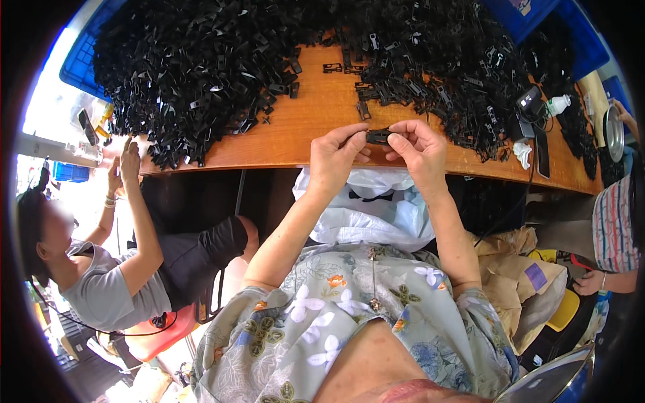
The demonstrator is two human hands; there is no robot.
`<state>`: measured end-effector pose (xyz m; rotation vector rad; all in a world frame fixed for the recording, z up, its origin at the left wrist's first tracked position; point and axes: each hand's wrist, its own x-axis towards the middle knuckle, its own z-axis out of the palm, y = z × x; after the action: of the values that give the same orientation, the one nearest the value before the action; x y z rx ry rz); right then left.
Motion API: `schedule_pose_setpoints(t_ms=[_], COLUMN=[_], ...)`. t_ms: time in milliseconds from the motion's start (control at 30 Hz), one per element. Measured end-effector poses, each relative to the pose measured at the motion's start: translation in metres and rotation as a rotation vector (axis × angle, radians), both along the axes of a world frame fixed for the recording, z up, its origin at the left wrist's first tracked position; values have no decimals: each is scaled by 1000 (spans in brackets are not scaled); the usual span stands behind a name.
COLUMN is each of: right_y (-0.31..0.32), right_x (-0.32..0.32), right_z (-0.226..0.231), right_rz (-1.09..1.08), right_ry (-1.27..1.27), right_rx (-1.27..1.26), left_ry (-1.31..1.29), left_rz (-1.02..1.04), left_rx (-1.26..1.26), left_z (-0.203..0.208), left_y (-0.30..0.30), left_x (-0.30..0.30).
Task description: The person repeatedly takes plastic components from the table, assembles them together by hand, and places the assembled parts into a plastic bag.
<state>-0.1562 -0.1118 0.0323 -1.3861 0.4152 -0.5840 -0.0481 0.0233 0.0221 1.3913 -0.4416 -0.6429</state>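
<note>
A small black plastic clip, long and narrow with openings in it, is held level just over the table's front edge. My left hand is closed, pinching the clip's left end between thumb and fingers. At its right end, the thumb and bent fingers of my right hand grip it too. My fingertips cover both ends, so its full shape is hidden. Beyond my hands, a big heap of similar black parts fills the left of the wooden table. More loose black parts spread over the right side.
Below my hands lies an open white plastic bag. Blue crates stand behind the heap. At right are a black device, a small white bottle and a crumpled tissue. People sit at left and right.
</note>
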Motion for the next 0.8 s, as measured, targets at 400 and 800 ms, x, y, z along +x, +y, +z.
schedule_pose_setpoints(t_ms=[400, 800], right_y=[6, 8], right_x=[-11, -32], right_z=[-7, 20], right_rz=[37, 132], right_ry=[86, 344], right_rx=[-119, -413], left_ry=[-52, -87], left_rz=[36, -74], left_rx=[74, 44], left_z=[12, 7], left_y=[7, 25], left_x=[-15, -31])
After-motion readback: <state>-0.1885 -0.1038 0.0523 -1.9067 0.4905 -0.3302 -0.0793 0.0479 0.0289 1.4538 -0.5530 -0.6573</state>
